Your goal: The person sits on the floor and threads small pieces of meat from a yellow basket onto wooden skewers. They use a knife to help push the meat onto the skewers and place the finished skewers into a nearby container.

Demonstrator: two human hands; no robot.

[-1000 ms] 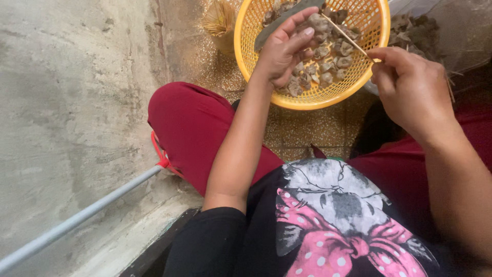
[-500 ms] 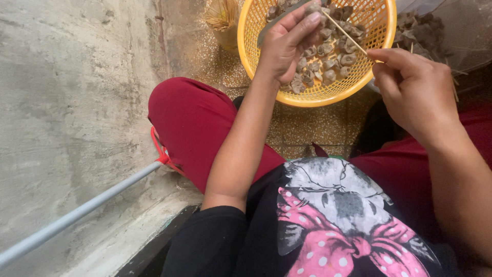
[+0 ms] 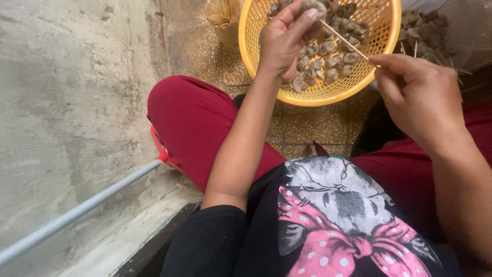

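The grey concrete wall (image 3: 61, 113) fills the whole left side of my view; a grey pole (image 3: 82, 208) slants along its foot, with a red fitting at its upper end; my legs in red trousers (image 3: 195, 123) are folded on the speckled floor (image 3: 307, 128), and my black shirt (image 3: 328, 225) with its pink dotted bow lies at the bottom. The yellow plastic basket (image 3: 382, 31) sits on the floor ahead of my knees, holding a heap of small brownish-grey pieces (image 3: 328, 56); just beyond its right rim lies a darker pile (image 3: 425, 28) of similar bits; a bundle of thin sticks (image 3: 223, 13) stands to the basket's left, near the wall. My left hand (image 3: 284, 43) hovers over the basket, fingers clenched round one grey piece (image 3: 313, 7) at the top edge of the view. My right hand (image 3: 423, 97) is just outside the basket's right rim, thumb and fingers pinched on a thin wooden skewer (image 3: 346, 41); its point reaches up to the piece in my left hand.
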